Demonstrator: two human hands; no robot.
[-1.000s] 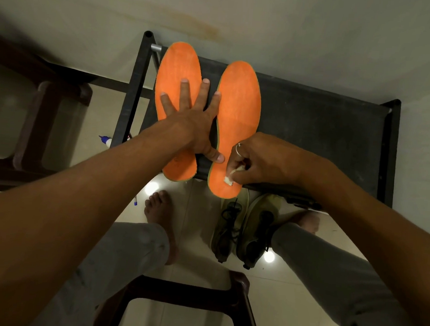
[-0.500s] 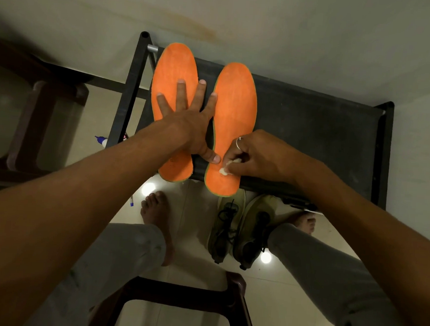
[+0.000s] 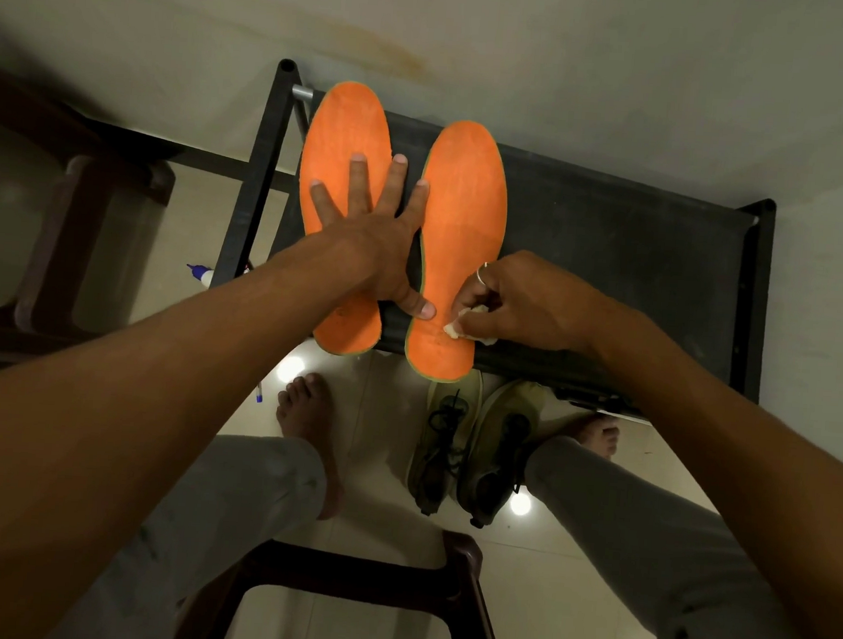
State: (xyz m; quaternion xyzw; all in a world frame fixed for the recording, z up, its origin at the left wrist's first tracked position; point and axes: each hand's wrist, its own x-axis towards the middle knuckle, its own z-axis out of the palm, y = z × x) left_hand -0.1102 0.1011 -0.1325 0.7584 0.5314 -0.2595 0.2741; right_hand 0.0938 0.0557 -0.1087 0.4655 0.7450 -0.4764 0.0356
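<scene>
Two orange insoles lie side by side on a black rack top (image 3: 614,243). My left hand (image 3: 375,236) lies flat with spread fingers across both: most fingers on the left insole (image 3: 343,129), forefinger and thumb on the right insole (image 3: 463,192). My right hand (image 3: 520,301) pinches a small white wad (image 3: 464,322) and holds it against the heel part of the right insole. A ring shows on that hand.
A pair of olive laced shoes (image 3: 470,447) stands on the tiled floor under the rack's near edge, between my bare feet. A dark brown chair frame (image 3: 356,579) is below, another brown piece of furniture (image 3: 67,224) at left. A small blue-capped bottle (image 3: 200,274) lies left of the rack.
My right hand with the white wad slid a short way up the right insole's heel area and back toward its right edge. The left hand stayed pressed flat on the insoles.
</scene>
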